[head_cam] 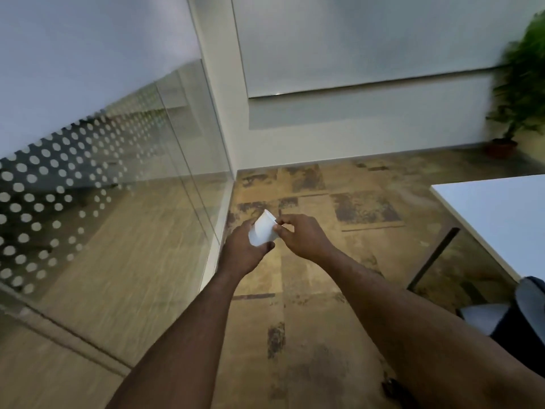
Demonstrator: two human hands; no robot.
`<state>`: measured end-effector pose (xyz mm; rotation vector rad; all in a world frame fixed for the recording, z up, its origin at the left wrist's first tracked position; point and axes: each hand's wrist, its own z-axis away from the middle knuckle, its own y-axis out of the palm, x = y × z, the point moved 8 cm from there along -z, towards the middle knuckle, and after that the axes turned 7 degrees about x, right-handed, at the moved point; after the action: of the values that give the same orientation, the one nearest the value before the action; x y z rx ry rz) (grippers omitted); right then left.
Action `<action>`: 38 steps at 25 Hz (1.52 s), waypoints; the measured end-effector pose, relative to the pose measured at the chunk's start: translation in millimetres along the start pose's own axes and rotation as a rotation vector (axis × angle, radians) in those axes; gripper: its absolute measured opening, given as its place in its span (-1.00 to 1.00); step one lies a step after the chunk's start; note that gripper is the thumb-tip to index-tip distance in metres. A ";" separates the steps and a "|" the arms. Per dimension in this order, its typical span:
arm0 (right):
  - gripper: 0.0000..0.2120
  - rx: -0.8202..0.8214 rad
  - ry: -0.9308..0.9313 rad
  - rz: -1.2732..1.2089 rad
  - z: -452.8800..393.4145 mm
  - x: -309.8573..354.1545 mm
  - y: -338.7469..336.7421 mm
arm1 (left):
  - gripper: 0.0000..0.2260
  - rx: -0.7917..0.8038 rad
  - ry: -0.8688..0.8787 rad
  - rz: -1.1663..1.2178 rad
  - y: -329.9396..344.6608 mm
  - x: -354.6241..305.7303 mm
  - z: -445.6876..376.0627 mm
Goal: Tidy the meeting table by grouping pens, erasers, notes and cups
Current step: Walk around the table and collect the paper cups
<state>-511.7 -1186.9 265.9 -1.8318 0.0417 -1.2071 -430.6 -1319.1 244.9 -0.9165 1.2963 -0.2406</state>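
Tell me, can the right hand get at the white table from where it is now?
Probably not without a step or turn. The right hand is out in front over the carpet, pinching the white cup that the left hand holds, and the table sits well off to the right. Nothing blocks the way.

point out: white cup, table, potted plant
white cup [262, 230], head view, on its side wall, between both hands.
table [498, 214], head view, on the bare white top near its corner.
potted plant [522, 93], head view, on the foliage above the pot.
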 end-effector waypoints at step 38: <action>-0.75 -0.688 0.857 -0.023 -386.0 -691.7 -538.4 | -0.54 0.929 0.623 -0.024 647.9 -502.8 -749.6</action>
<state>-1385.2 -801.9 187.7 -1.6908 1.0209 -2.0859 -1465.6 -923.4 164.1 -0.0387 1.4981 -1.1059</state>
